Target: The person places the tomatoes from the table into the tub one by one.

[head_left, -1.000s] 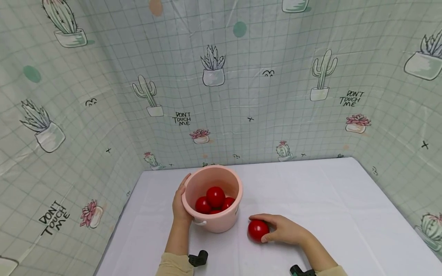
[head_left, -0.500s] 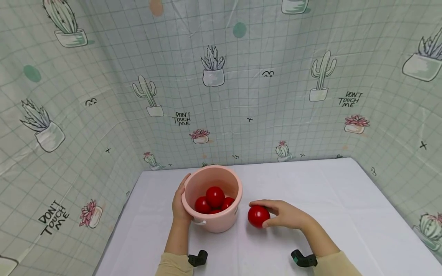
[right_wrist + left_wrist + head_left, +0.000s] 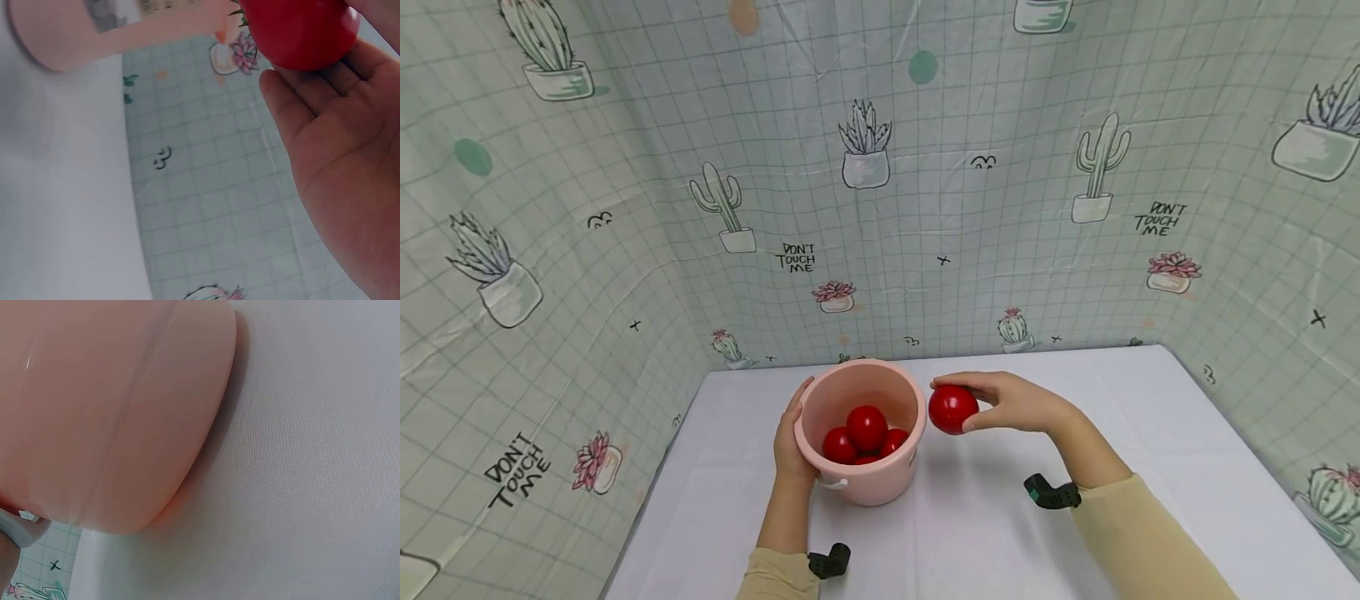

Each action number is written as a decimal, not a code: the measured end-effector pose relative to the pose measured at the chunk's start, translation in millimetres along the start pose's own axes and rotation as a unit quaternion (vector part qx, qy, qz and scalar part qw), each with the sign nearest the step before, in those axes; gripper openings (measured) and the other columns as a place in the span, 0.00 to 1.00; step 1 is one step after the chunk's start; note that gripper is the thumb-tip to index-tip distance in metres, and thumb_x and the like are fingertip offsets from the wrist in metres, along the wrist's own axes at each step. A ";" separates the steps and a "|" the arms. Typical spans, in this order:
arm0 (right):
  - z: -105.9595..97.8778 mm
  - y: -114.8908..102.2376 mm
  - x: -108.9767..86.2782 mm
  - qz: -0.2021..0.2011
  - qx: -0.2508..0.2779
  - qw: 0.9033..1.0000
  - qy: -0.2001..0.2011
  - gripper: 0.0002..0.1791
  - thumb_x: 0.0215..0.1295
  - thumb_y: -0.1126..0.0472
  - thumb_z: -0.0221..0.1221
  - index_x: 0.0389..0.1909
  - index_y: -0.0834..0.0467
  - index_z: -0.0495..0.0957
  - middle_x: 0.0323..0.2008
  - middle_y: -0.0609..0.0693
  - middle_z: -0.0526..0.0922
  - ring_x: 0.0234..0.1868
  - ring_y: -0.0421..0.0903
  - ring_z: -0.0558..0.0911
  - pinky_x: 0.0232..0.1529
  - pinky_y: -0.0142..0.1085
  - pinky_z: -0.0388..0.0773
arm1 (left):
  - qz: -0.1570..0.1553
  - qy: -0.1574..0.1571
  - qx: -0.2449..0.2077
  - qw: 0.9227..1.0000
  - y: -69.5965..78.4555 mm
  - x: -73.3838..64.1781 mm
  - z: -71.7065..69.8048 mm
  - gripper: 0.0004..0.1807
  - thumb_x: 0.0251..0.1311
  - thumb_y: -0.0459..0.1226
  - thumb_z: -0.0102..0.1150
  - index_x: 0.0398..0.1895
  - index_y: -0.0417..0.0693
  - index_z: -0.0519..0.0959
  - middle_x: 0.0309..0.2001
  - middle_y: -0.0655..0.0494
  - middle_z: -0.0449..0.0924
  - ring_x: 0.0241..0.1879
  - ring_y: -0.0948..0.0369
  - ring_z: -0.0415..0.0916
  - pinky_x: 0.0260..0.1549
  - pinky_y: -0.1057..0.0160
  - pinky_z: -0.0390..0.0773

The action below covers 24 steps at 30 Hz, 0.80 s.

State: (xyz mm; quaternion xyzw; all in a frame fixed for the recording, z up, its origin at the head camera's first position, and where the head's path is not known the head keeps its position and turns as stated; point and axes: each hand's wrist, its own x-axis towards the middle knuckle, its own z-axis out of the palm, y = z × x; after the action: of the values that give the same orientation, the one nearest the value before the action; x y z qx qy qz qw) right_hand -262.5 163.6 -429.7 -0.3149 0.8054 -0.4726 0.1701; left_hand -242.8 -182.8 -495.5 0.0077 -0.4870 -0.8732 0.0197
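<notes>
A pink bucket (image 3: 876, 485) stands upright on the white table with several red tomatoes (image 3: 867, 427) inside. Along its left side my left hand (image 3: 793, 443) holds it, the fingers following the outer wall; the left wrist view is filled mostly by the bucket wall (image 3: 106, 412). Just right of the rim, above the table, my right hand (image 3: 1026, 403) grips another red tomato (image 3: 953, 409) between thumb and fingers. Green leaf tips show on that tomato (image 3: 300, 31) in the right wrist view, where the palm (image 3: 350, 156) faces the camera.
The white tabletop (image 3: 1000, 533) reaches back to a grid-patterned cloth (image 3: 940, 208) printed with cacti, which hangs behind and on both sides. A small white handle piece (image 3: 833, 484) sits at the bucket's front left. Each wrist bears a black camera mount (image 3: 1052, 492).
My right hand has lifted the tomato off the table and carried it away from me, up beside the bucket's right rim. The left hand and the bucket have stayed in place.
</notes>
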 end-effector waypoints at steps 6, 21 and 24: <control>-10.9 -16.5 18.4 -0.007 0.003 1.000 -0.014 0.34 0.59 0.51 0.68 0.68 0.38 0.70 0.65 0.42 0.75 0.68 0.49 0.72 0.64 0.48 0.75 | -0.004 0.004 0.008 1.000 0.1 -0.4 0.4 0.27 0.73 0.44 0.32 0.72 0.57 0.66 0.73 0.61 0.66 0.72 0.60 0.60 0.74 0.52 0.57; -9.1 -45.6 86.1 0.005 -0.025 0.995 -0.093 0.36 0.56 0.50 0.69 0.67 0.40 0.71 0.64 0.44 0.75 0.64 0.48 0.74 0.56 0.43 0.80 | 0.002 0.012 0.028 1.000 -2.7 3.0 -1.7 0.26 0.73 0.46 0.31 0.71 0.61 0.67 0.72 0.64 0.67 0.72 0.62 0.60 0.74 0.53 0.57; -4.8 -52.2 101.0 0.006 -0.024 0.993 -0.120 0.37 0.56 0.52 0.68 0.68 0.43 0.70 0.64 0.46 0.75 0.63 0.49 0.75 0.55 0.42 0.81 | -0.002 0.010 0.023 1.000 -2.2 2.4 -1.1 0.26 0.73 0.46 0.31 0.71 0.61 0.67 0.72 0.64 0.66 0.72 0.62 0.60 0.74 0.53 0.57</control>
State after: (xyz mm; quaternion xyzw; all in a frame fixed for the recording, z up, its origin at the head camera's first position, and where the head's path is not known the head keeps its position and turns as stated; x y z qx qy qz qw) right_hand -322.2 80.8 -379.6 -0.3684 0.7920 -0.4113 0.2605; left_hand -245.3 -182.7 -497.9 0.0176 -0.5063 -0.8619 0.0221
